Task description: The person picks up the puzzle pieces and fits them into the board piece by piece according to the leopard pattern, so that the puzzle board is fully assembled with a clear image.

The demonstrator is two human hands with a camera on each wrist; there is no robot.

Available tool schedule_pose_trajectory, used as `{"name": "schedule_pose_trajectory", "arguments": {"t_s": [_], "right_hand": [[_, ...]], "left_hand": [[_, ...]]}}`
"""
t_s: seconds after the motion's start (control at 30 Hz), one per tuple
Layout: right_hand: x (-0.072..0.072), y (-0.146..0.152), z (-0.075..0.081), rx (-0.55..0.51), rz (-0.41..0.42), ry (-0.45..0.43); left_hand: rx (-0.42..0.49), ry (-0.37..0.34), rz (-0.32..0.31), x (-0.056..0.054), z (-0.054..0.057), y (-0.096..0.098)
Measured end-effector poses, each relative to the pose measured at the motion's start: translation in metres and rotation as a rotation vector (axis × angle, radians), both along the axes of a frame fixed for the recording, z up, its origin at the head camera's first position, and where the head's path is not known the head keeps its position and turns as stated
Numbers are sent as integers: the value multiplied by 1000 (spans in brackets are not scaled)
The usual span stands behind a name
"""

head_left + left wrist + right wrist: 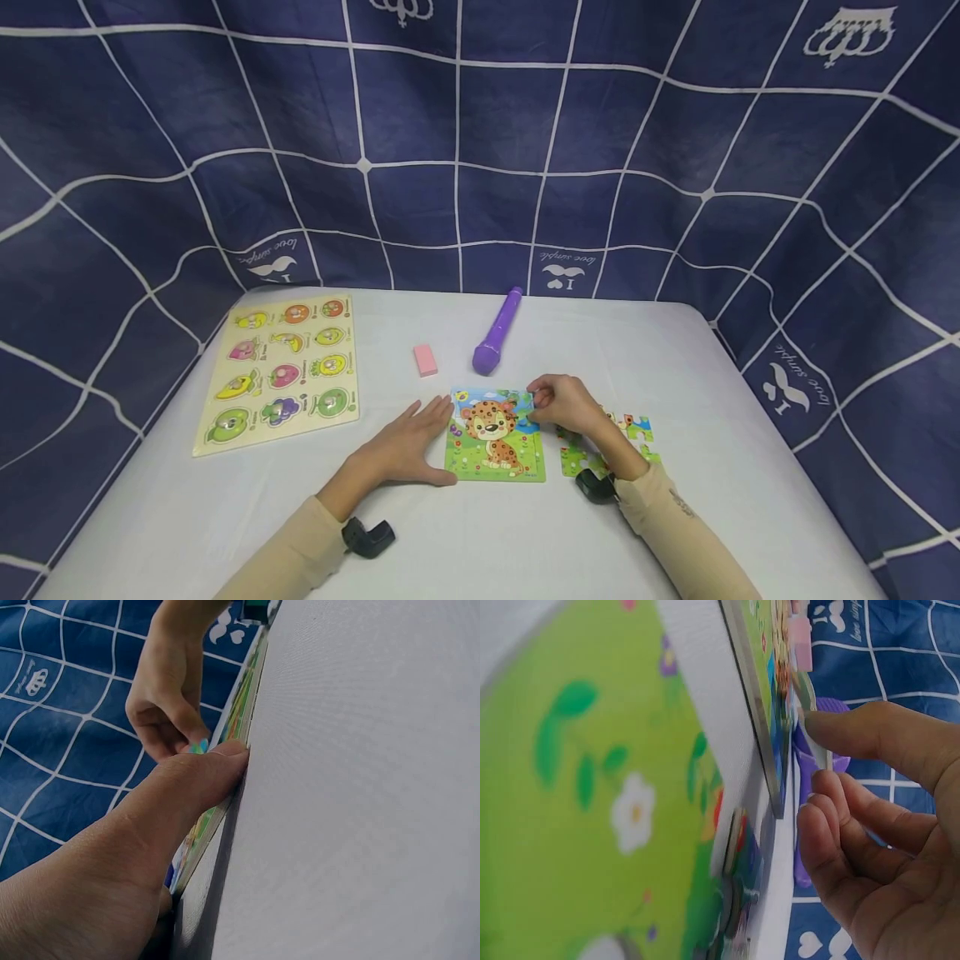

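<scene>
A jigsaw puzzle board point(468, 467) showing a spotted leopard cub lies flat on the white table. My left hand point(408, 446) rests along its left side, fingers stretched toward the top corner and the thumb point(202, 776) on the lower edge. Above the board's upper right corner, my right hand point(566, 406) pinches a small puzzle piece point(199, 746) between thumb and fingertips; its blue and green surface peeks out in the left wrist view. Loose puzzle pieces point(576, 462) lie right of the board, partly hidden beneath the right forearm.
A fruit peg puzzle board point(217, 437) lies at the left. Behind the leopard board are a pink block point(425, 360) and a purple toy microphone point(498, 333). A dark blue checked curtain point(495, 200) hangs along the table's back and sides.
</scene>
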State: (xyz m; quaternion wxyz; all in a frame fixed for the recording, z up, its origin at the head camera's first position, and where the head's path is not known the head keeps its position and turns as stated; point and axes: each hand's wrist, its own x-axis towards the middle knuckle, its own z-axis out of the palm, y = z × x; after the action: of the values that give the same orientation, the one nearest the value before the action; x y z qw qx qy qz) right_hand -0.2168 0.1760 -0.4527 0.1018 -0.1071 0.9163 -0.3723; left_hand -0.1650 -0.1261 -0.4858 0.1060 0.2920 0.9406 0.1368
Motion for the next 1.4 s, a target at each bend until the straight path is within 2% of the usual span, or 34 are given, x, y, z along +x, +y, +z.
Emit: {"name": "schedule_pose_trajectory", "arguments": {"t_s": [0.43, 0.87, 1.4], "right_hand": [[-2, -6, 0, 51, -14, -31], [-3, -5, 0, 102, -19, -76], [-1, -7, -4, 127, 46, 22]], "left_hand": [[3, 17, -14, -1, -2, -1], [-9, 1, 8, 0, -2, 1], [1, 22, -14, -1, -2, -1]]}}
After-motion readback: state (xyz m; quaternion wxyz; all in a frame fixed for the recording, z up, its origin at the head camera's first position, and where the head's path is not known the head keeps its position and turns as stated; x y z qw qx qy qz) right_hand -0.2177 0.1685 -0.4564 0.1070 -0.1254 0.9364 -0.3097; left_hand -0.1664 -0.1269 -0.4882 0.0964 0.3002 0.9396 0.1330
